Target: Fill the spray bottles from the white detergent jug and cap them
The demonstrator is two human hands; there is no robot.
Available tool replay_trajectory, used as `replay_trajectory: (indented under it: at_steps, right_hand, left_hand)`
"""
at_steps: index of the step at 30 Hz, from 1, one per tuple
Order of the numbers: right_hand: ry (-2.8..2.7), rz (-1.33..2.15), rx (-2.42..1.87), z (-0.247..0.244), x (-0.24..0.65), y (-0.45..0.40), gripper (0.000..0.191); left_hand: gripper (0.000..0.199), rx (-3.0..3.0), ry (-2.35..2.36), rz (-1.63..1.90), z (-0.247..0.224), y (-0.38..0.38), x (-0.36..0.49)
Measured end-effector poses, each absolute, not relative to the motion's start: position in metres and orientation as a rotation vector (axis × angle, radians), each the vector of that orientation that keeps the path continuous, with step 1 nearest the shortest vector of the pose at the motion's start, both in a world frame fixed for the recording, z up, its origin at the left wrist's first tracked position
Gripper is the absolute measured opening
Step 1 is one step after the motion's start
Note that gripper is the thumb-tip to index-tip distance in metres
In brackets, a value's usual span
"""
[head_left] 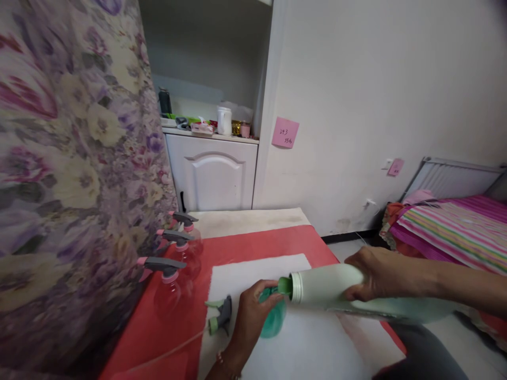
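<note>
My left hand (pixel 251 311) has its fingers wrapped round the neck of a green see-through bottle (pixel 273 319) that stands on a white sheet (pixel 309 343). From the right, my right hand (pixel 368 274) grips a large pale green bottle (pixel 328 285), tilted nearly level. Green liquid (pixel 284 285) shows at its open mouth, right at the small bottle's neck. A grey and green spray head (pixel 222 316) lies on the sheet left of my left hand, its thin tube reaching over the red cloth.
Three clear spray bottles with grey and pink heads, the nearest (pixel 170 287) among them, stand along the left of the red table cover (pixel 261 243). A floral curtain (pixel 79 184) hangs at the left. Behind are a white cabinet (pixel 217 174) and, far right, a bed (pixel 455 221).
</note>
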State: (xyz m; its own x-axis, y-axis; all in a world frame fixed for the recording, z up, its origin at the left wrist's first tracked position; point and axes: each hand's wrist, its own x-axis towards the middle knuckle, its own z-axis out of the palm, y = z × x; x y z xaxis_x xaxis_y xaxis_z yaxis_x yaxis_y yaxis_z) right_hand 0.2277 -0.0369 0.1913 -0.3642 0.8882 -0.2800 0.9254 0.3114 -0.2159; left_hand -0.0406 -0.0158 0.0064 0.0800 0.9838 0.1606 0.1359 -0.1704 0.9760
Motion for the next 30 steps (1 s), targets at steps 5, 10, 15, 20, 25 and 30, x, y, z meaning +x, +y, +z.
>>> replay_trajectory:
  at_steps: [5,10,15,20,25,30]
  right_hand:
    - [2.447,-0.49,1.692,0.19,0.23,-0.036,0.034]
    - [2.449,-0.522,1.697,0.19,0.231,-0.035,0.032]
    - [2.442,-0.507,1.695,0.193,0.229,-0.037,0.032]
    - [2.421,-0.487,1.71,0.196,0.223,-0.038,0.031]
    - [2.429,-0.493,1.693,0.197,0.222,-0.039,0.031]
    - [2.439,-0.486,1.686,0.195,0.227,-0.038,0.031]
  left_hand:
    - [0.02,1.472,1.168,1.201,0.009,-0.016,-0.04]
    - [0.02,1.464,1.184,1.197,0.009,-0.016,-0.04]
    - [0.02,1.459,1.187,1.206,0.009,-0.017,-0.039]
    - [0.02,1.463,1.195,1.199,0.009,-0.016,-0.039]
    - [0.02,1.461,1.169,1.205,0.009,-0.016,-0.039]
    - [0.019,1.464,1.154,1.202,0.007,-0.016,-0.039]
